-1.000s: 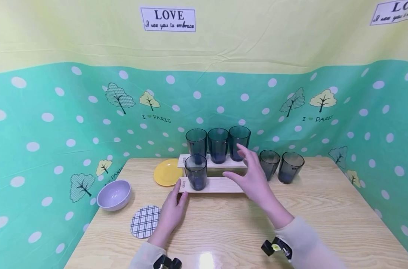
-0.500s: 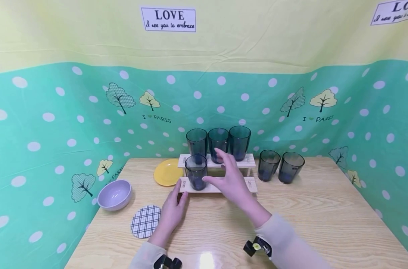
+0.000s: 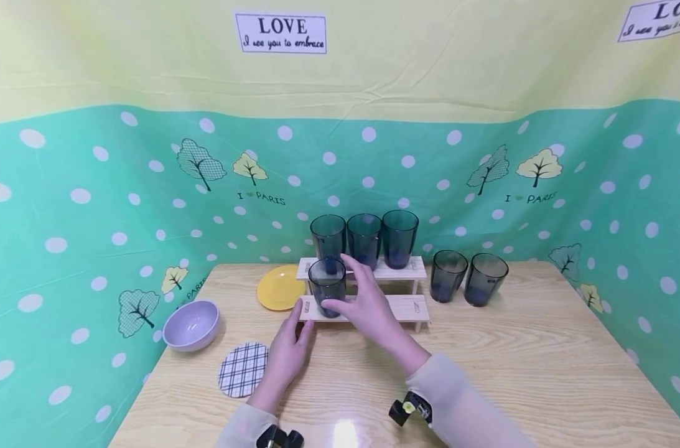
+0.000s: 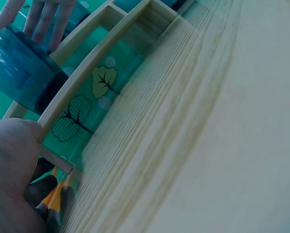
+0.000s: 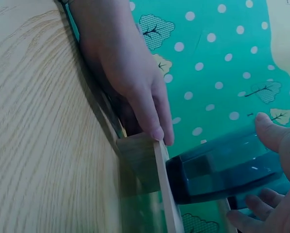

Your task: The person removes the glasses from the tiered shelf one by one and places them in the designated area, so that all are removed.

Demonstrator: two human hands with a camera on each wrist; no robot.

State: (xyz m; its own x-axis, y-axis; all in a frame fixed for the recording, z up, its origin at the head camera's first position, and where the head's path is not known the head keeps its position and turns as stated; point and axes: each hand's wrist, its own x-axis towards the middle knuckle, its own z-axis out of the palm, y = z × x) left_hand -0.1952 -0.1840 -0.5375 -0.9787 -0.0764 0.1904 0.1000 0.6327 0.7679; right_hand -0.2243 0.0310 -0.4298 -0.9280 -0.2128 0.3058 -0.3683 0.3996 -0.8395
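Front cup (image 3: pixel 326 287): your smoky blue translucent tumbler, smooth-walled and tapering to its base, stands upright at the left end of the rack's lower step.
Table (image 3: pixel 541 373): pale wood with long wavy grain and a slight sheen near your sleeves.
Backdrop (image 3: pixel 93 186): soft cloth, wrinkled, teal with white dots and printed trees below, yellow above.
Rack (image 3: pixel 395 307): a two-step stand of light unfinished wood, flat slats on thin legs; you see three more blue tumblers (image 3: pixel 364 239) side by side on its upper step.
Loose tumblers (image 3: pixel 467 275): two of the same cups stand on the table just right of the rack.
Yellow plate (image 3: pixel 277 288): round, glossy, flat on the table, left of the rack.
Lilac bowl (image 3: pixel 191 323): round, smooth, deep, near the table's left edge.
Coaster (image 3: pixel 242 368): a round plaid disc in front of the bowl.
Right hand (image 3: pixel 367 305): your thumb and fingers curve around the front cup's wall, grasping it.
Left hand (image 3: pixel 286 351): your relaxed fingers rest against the lower step's left end, thumb on its corner.
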